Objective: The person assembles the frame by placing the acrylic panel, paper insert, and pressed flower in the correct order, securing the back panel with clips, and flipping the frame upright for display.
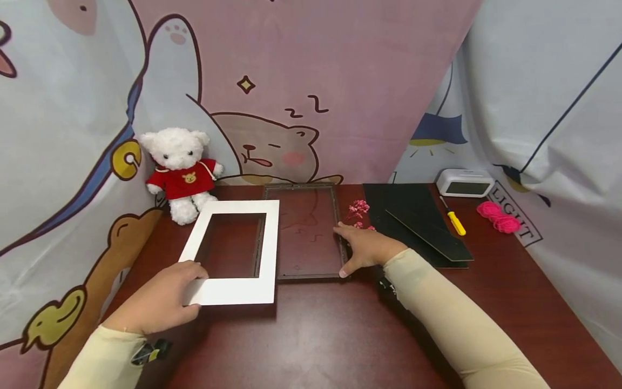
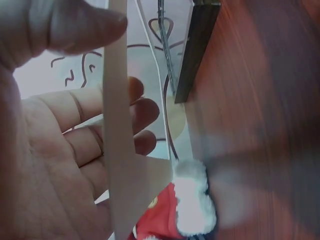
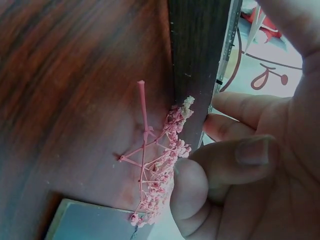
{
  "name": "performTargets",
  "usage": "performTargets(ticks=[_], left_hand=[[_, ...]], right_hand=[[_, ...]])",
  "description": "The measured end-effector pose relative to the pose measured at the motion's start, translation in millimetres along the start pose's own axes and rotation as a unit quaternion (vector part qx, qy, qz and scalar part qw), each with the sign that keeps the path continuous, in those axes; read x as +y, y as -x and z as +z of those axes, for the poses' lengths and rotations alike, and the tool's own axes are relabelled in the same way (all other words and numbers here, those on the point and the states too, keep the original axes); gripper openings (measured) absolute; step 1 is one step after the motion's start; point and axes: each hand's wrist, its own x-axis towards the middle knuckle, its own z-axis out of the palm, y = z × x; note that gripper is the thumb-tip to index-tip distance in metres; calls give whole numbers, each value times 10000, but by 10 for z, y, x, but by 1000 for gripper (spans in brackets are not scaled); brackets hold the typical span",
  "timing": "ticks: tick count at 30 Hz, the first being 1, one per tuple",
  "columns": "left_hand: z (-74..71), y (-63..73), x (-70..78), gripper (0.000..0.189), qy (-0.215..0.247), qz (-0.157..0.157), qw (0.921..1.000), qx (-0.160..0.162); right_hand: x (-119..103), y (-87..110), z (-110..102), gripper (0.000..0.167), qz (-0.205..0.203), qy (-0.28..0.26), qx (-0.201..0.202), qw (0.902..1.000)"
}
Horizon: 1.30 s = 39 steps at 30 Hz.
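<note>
In the head view my left hand (image 1: pixel 157 297) holds a white rectangular picture mat (image 1: pixel 238 292) by its lower left corner, raised above the table. The left wrist view shows the thumb on one side of the mat (image 2: pixel 119 105) and the fingers on the other. Behind and to the right lies a dark picture frame (image 1: pixel 311 279) with a clear pane, partly covered by the mat. My right hand (image 1: pixel 371 249) rests on its right side, thumb near the lower corner. Beside that hand lies a sprig of pink dried flowers (image 3: pixel 162 175), partly hidden in the head view.
Two black boards (image 1: pixel 400 208) overlap right of the frame. Further right are a yellow-handled screwdriver (image 1: pixel 456 222), a white digital clock (image 1: pixel 465 183) and pink round items (image 1: pixel 498 217). A white teddy bear (image 1: pixel 182 168) in red sits back left, against the printed curtain (image 1: pixel 359 70).
</note>
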Motion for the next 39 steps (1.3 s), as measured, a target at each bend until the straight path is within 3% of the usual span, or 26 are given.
performTargets(ticks=[6, 13, 19, 23, 27, 33, 39], left_hand=[[-31, 179, -80, 42, -96, -14, 9997, 208], [-76, 356, -174, 41, -174, -337, 9991, 185], [-41, 521, -248, 44, -211, -323, 9987, 344], [-18, 627, -303, 46, -233, -597, 9977, 238], [25, 725, -359, 48, -181, -703, 9968, 336], [69, 753, -443, 47, -218, -872, 9955, 297], [88, 721, -548, 46, -211, -1154, 9931, -1]], right_hand=[[0, -6, 11, 122, 40, -20, 5, 10000], [-5, -10, 4, 122, 68, -37, -2, 10000], [-13, -1, -7, 122, 77, -49, -12, 10000], [-26, 7, -9, 123, 83, -36, -19, 10000], [-31, 14, -9, 123, 68, -53, -23, 10000], [-12, 7, -4, 123, 72, 2, 14, 10000], [-2, 9, 2, 123, 33, -18, 23, 10000]])
